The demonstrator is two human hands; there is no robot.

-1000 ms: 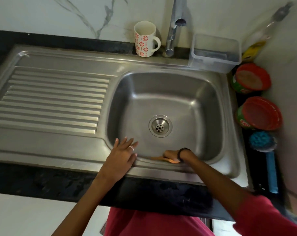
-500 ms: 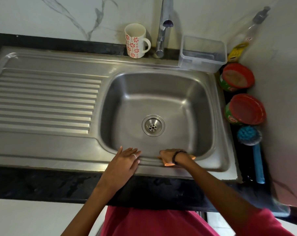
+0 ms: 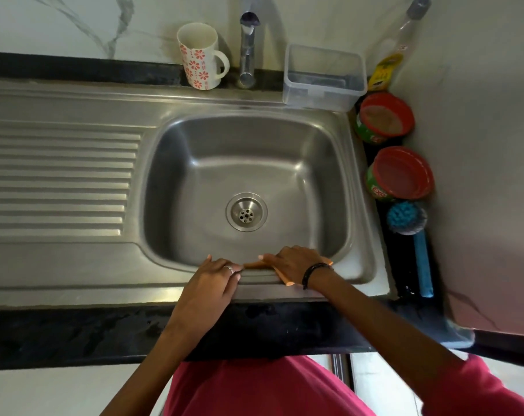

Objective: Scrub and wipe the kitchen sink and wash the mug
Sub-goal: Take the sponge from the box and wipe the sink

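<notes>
Steel fills most of the view: a stainless kitchen sink [image 3: 356,187] with a ribbed drainboard [image 3: 56,181] on its left and a round drain strainer [image 3: 246,211] in the basin floor, set in a black stone counter [image 3: 74,331]. The right hand [image 3: 293,262] lies on the near rim of the basin, pressing a thin orange cloth [image 3: 284,279] flat beneath its palm, its fingers stretched leftward and close together along the edge. The left hand [image 3: 209,283] rests just beside it on the same rim, fingers straight and slightly spread, their tips almost meeting the right hand's. A white ceramic mug with red flower print [image 3: 199,57] stands upright on the back ledge, just left of the chrome tap [image 3: 247,49]. Right of the tap sits a clear plastic tub [image 3: 323,78]. Along the right side lie two red-lidded round containers [image 3: 383,118] and a blue dish brush [image 3: 410,232].
</notes>
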